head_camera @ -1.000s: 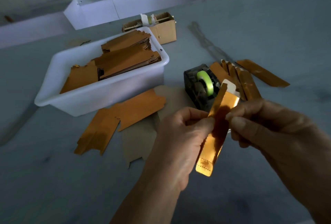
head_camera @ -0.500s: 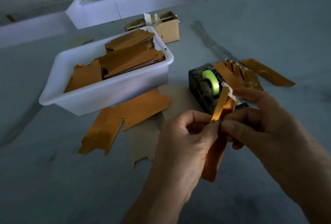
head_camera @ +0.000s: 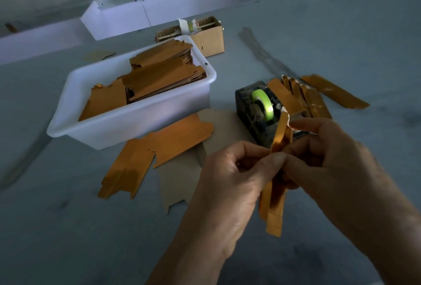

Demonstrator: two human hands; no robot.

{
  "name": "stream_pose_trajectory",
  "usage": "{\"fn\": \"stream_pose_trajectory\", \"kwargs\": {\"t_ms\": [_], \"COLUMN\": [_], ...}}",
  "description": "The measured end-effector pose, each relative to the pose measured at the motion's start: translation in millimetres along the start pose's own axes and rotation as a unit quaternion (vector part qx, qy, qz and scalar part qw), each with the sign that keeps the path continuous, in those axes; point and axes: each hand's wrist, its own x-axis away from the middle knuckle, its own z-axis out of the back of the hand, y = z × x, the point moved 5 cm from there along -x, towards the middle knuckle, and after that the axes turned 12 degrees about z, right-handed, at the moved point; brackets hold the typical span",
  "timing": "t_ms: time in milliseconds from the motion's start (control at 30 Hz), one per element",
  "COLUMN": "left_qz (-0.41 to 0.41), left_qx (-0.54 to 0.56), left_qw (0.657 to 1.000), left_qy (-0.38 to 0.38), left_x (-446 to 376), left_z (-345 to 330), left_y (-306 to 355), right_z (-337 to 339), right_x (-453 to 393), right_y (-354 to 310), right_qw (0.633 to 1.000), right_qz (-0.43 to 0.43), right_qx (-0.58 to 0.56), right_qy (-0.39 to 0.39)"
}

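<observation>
A narrow gold card strip [head_camera: 274, 202], folded lengthwise, stands almost upright between both hands above the grey table. My left hand [head_camera: 230, 184] pinches its left side with thumb and curled fingers. My right hand [head_camera: 330, 166] pinches the right side, index finger stretched toward the strip's top end. Just behind them sits a black tape dispenser [head_camera: 255, 111] with a green tape roll [head_camera: 263, 103].
A white plastic tub [head_camera: 136, 120] at the left holds stacks of gold card blanks [head_camera: 159, 75]. Flat blanks [head_camera: 155, 152] and brown card lie in front of it. Several folded gold strips [head_camera: 316, 95] lie right of the dispenser. A small cardboard box [head_camera: 209, 36] stands behind.
The strip has been folded narrower, its broad gold face turning edge-on. Both hands have closed in together on its middle and shifted slightly up toward the dispenser.
</observation>
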Motion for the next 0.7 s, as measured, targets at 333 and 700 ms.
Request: {"fn": "stream_pose_trajectory", "kwargs": {"t_ms": [333, 700], "left_qz": [-0.088, -0.092], "left_qx": [-0.026, -0.037], "left_qw": [0.985, 0.984], "left_qy": [0.144, 0.148], "left_x": [8.5, 14.8], "left_z": [-4.5, 2.3], "left_y": [-3.9, -2.4], "right_z": [5.0, -1.6], "right_x": [4.7, 8.5], "right_y": [-13.9, -5.8], "right_qw": [0.990, 0.985], "right_qz": [0.029, -0.044], "right_qx": [0.133, -0.164], "right_qy": [0.024, -0.030]}}
